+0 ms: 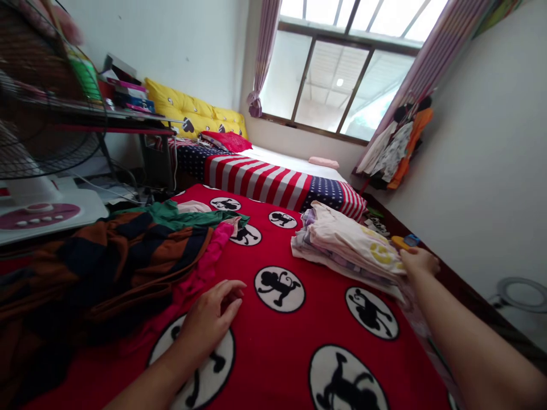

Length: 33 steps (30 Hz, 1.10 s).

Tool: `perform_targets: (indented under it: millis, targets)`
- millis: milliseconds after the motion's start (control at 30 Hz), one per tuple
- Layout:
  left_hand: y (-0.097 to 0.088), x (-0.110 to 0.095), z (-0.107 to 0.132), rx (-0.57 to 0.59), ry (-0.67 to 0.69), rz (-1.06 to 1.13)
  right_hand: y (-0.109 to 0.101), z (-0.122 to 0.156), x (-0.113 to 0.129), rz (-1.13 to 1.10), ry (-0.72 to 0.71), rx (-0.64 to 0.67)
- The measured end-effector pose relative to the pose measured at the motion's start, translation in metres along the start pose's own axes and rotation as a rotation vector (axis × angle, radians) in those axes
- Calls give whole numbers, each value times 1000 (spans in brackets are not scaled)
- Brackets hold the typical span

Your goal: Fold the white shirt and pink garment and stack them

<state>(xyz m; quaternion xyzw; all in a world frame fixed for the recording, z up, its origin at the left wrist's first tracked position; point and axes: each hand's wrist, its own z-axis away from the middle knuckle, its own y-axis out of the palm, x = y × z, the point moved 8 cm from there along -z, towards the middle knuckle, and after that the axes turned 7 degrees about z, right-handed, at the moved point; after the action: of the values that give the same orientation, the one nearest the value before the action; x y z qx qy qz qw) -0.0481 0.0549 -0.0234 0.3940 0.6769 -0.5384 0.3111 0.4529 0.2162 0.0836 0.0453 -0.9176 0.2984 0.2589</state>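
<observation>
My left hand (211,319) rests flat on the red blanket (273,353) with black-and-white monkey circles, fingers spread, right beside a pink garment (205,262). It holds nothing. My right hand (419,262) reaches to the far edge of a stack of folded pale clothes (346,245) and touches its right end. The fingers curl at the stack's edge; whether they grip it is unclear. A heap of unfolded clothes (128,250), brown, navy and green, lies left of my left hand.
A white fan (38,171) stands at the left by a dark shelf with books (123,97). Beyond lies a stars-and-stripes bed cover (265,182) with yellow cushions (192,114). Clothes hang (397,148) on the right near the window. A white ring (521,296) lies on the floor.
</observation>
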Motion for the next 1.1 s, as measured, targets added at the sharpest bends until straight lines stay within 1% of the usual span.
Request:
perform_targets:
  millis: [67,100,167,200,233,267,300,367,433,500,533,600,667,733,833,933,1000,1033,1100]
  targets:
    - [0,-1,-1,3,5,-8,4,15,20,27,-37,8]
    - [1,-1,-1,4,8,-13,8,24,37,12,-86,31]
    - [1,-2,0,7,14,-21,17,49,85,-37,-286,111]
    - [1,-2,0,8,17,-24,21,65,113,-74,-440,163]
    - [0,-3,0,7,22,-27,23,80,137,-90,-562,204]
    - [0,-3,0,9,28,-29,26,93,156,-99,-646,246]
    - [0,-4,0,10,33,-32,27,101,170,-106,-689,281]
    - [0,-4,1,11,41,-34,29,104,181,-122,-659,309]
    - [0,-5,0,12,46,-35,29,98,179,-153,-575,271]
    - [0,-6,-1,11,52,-40,30,96,173,-174,-538,246]
    - [0,-7,-1,10,56,-42,33,100,172,-184,-548,271]
    - [-1,-7,-1,1,62,-41,39,117,173,-204,-611,380]
    - [-2,-8,-1,-10,70,-38,36,141,177,-215,-666,470]
    - [-2,-9,-1,-16,81,-40,20,168,184,-256,-659,514]
    - [-3,-10,-1,-19,98,-57,-16,219,203,-410,-551,623]
    - [-3,-11,-2,-19,126,-67,-48,284,225,-576,-422,809]
    - [-3,-12,-2,-13,153,-56,-62,322,236,-660,-333,902]
    - [-3,-12,-2,-9,164,-47,-67,336,239,-691,-292,920]
    - [-4,-13,-2,-3,174,-32,-72,352,239,-736,-222,905]
